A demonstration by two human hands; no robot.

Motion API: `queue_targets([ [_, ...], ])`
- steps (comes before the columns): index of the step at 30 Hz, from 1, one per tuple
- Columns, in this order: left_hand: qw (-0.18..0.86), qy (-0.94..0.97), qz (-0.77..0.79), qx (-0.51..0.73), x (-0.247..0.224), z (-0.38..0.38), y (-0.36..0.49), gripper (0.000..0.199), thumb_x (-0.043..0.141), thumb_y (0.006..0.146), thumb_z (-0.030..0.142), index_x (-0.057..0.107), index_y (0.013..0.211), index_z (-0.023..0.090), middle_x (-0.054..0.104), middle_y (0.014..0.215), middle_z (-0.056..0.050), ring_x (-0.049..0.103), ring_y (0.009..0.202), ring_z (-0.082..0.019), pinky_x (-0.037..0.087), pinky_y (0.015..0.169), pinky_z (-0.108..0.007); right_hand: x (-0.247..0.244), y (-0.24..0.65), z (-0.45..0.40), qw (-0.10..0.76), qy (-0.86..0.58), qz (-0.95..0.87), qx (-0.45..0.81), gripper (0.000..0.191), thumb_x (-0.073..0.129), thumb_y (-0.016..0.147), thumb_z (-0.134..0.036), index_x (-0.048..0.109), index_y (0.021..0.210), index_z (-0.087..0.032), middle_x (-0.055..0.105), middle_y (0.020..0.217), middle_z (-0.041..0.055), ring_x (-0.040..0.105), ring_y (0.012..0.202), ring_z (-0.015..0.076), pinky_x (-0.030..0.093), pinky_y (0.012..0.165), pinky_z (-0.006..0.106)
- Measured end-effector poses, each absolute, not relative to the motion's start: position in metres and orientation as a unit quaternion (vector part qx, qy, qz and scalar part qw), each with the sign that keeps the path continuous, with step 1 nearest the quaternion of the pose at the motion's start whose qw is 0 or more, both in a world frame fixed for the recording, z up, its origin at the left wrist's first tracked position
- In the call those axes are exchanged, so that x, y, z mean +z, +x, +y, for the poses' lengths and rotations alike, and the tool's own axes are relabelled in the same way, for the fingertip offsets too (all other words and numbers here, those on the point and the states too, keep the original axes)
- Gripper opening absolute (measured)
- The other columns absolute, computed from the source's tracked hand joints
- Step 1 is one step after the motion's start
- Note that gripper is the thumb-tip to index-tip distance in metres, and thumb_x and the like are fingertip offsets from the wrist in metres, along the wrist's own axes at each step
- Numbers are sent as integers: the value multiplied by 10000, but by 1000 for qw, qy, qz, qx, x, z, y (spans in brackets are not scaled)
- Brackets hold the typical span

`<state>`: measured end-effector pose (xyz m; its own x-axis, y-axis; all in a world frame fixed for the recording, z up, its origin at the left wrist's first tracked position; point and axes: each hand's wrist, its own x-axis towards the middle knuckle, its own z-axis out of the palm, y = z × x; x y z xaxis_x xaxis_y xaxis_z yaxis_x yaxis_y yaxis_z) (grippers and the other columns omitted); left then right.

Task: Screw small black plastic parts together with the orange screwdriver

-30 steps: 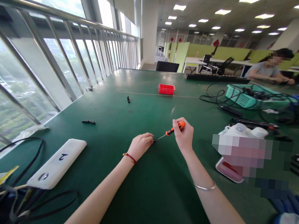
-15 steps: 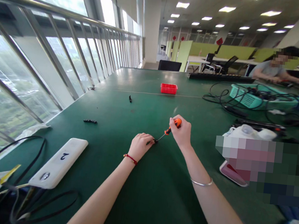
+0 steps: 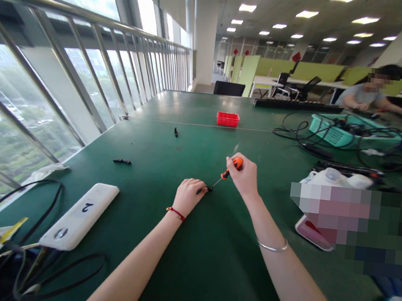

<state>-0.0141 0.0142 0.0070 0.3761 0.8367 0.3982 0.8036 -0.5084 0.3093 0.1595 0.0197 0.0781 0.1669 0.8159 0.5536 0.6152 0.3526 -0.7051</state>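
Observation:
My right hand (image 3: 244, 174) is closed around the orange and black handle of a screwdriver (image 3: 226, 173). Its thin shaft slants down to the left, with the tip at a small black part (image 3: 209, 189) on the green table (image 3: 148, 241). My left hand (image 3: 190, 192) pinches that part and holds it against the tabletop; the fingers hide much of it, so its exact kind cannot be made out. Two similar small black pieces lie apart from my hands: a longer one (image 3: 122, 161) to the left and a shorter one (image 3: 176, 132) farther back.
A red plastic tray (image 3: 227, 120) stands toward the back. At left lie a white power bank (image 3: 79, 216) and black cables (image 3: 76, 271). On the right are a teal basket (image 3: 332, 131) with tangled cables and a white bottle-like thing (image 3: 331, 177). Another person (image 3: 363, 95) sits beyond.
My right hand and the screwdriver handle have shifted very slightly, with the tip still at the black part. The left hand keeps its place.

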Motion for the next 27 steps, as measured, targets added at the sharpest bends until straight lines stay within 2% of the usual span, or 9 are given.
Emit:
queue_targets([
  [9,23,845,473,250,8,15,-16,127,529,834,212,641,775,207,684,881,-18,591,801,-165,440,736,-294,91,146,9,453,-625,-633,50,329,459,784,-455,431,566,-210,397,486,-42,369,470,102,289,507,212],
  [14,51,828,487,273,6,16,-17,109,558,806,197,631,727,205,681,841,-8,594,810,-162,452,767,-292,102,149,3,383,-657,-646,66,159,498,731,-372,505,818,-239,527,601,-28,468,519,134,277,493,219],
  [17,60,827,485,277,5,16,-17,116,550,807,187,628,722,202,683,840,-9,600,818,-166,451,785,-304,108,154,2,340,-664,-663,66,136,494,730,-349,514,814,-243,550,612,-20,486,529,144,264,487,223],
  [18,63,827,485,277,5,16,-17,115,549,806,186,626,721,201,684,839,-10,602,821,-168,451,788,-307,109,156,1,326,-667,-667,61,145,474,755,-376,523,756,-239,550,599,-13,487,532,147,259,486,226],
  [20,72,823,491,276,7,15,-17,98,560,795,184,616,716,201,684,836,-8,605,821,-172,453,782,-311,111,157,1,313,-671,-670,49,320,394,816,-459,522,641,-224,544,569,6,488,538,153,253,485,233],
  [22,85,812,507,277,9,15,-16,57,583,772,186,600,720,203,682,829,-1,609,803,-174,457,767,-314,112,157,0,317,-663,-676,47,414,327,851,-483,534,609,-219,549,562,16,498,547,154,256,488,236],
  [24,104,797,524,283,11,15,-17,27,608,749,197,583,749,207,681,822,9,613,781,-173,460,756,-317,112,156,0,325,-653,-682,50,300,378,833,-424,565,699,-232,561,573,3,511,553,151,262,491,231],
  [26,134,784,527,300,12,15,-17,116,629,732,199,569,829,213,686,829,20,620,792,-170,459,771,-321,113,155,-1,326,-652,-682,52,155,454,777,-348,556,837,-247,569,584,-17,512,542,148,266,490,225],
  [27,150,780,523,308,13,16,-17,174,637,726,192,561,881,216,690,837,25,623,809,-169,458,785,-323,113,155,-1,324,-653,-682,51,156,476,754,-323,538,876,-249,571,590,-23,509,532,146,264,486,224],
])
